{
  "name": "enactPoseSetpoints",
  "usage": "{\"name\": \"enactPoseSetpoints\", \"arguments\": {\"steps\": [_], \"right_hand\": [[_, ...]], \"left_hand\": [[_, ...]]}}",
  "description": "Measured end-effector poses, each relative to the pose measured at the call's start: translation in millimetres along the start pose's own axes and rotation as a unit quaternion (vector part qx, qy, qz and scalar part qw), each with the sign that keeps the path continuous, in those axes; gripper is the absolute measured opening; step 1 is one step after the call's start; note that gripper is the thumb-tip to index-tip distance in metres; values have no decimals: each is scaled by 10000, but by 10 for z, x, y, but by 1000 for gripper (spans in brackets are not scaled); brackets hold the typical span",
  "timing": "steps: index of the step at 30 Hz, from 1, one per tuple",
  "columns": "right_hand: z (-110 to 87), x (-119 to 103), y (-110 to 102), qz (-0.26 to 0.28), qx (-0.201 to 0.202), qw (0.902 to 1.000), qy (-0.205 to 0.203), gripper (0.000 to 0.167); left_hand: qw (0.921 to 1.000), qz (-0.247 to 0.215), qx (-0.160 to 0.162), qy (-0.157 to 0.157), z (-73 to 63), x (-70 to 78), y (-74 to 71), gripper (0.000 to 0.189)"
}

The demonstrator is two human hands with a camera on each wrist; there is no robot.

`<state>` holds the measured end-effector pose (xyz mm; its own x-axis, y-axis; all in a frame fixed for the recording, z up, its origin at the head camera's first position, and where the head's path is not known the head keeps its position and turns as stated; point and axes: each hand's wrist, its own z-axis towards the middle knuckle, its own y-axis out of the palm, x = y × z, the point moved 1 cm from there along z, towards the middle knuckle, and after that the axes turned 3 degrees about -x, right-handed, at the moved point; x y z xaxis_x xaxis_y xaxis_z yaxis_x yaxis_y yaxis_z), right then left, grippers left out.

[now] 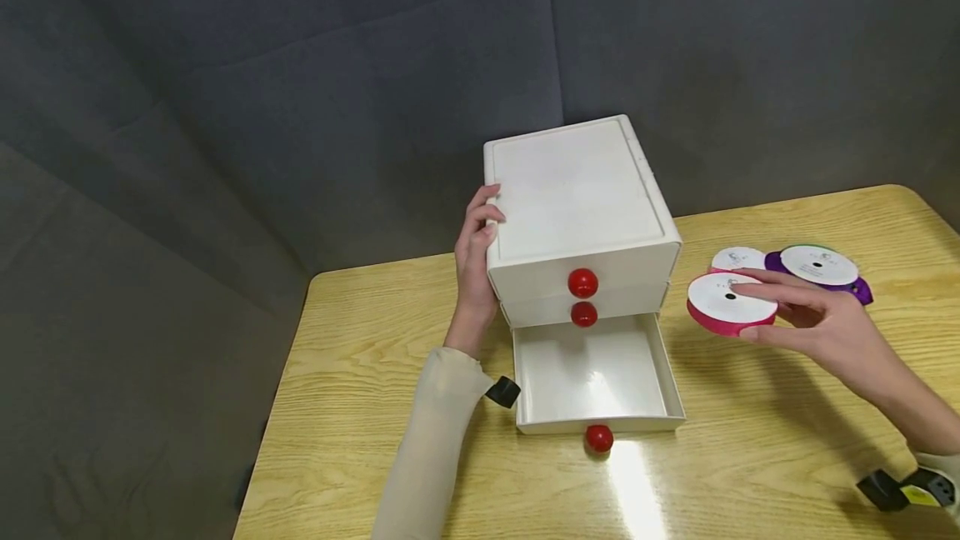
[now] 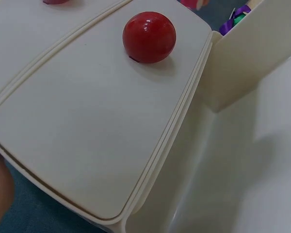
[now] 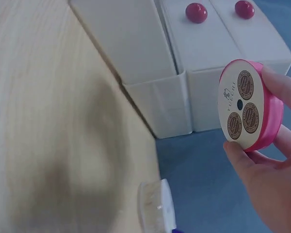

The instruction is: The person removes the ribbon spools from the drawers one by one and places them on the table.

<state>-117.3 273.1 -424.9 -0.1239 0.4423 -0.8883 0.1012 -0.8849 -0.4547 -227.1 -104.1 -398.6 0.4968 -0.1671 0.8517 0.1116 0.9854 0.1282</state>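
A small white drawer cabinet (image 1: 577, 190) with red ball knobs stands on the table. Its bottom drawer (image 1: 551, 373) is pulled out, with nothing inside; the two drawers above are closed. My left hand (image 1: 474, 265) rests against the cabinet's left side, fingertips over the top edge. In the left wrist view, a red knob (image 2: 149, 37) shows beside the pulled-out drawer. To the right of the cabinet, my right hand (image 1: 832, 327) pinches a pink ribbon spool (image 1: 722, 302) by its rim, above the table. Brown round labels mark the spool's other face (image 3: 237, 107).
Behind the right hand lie a purple ribbon spool (image 1: 817, 263), with some green at its edge, and another white-faced spool (image 1: 738, 257). The wooden table (image 1: 360, 390) ends at a dark grey curtain (image 1: 337, 107) at the back and left.
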Motion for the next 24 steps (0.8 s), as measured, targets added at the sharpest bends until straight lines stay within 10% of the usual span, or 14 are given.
{"name": "enactPoseSetpoints", "arguments": {"steps": [24], "right_hand": [[105,655,-81,-737,-338,9961,340,51]], "left_hand": [[10000,0,3,20,17,-7,19,24]]}}
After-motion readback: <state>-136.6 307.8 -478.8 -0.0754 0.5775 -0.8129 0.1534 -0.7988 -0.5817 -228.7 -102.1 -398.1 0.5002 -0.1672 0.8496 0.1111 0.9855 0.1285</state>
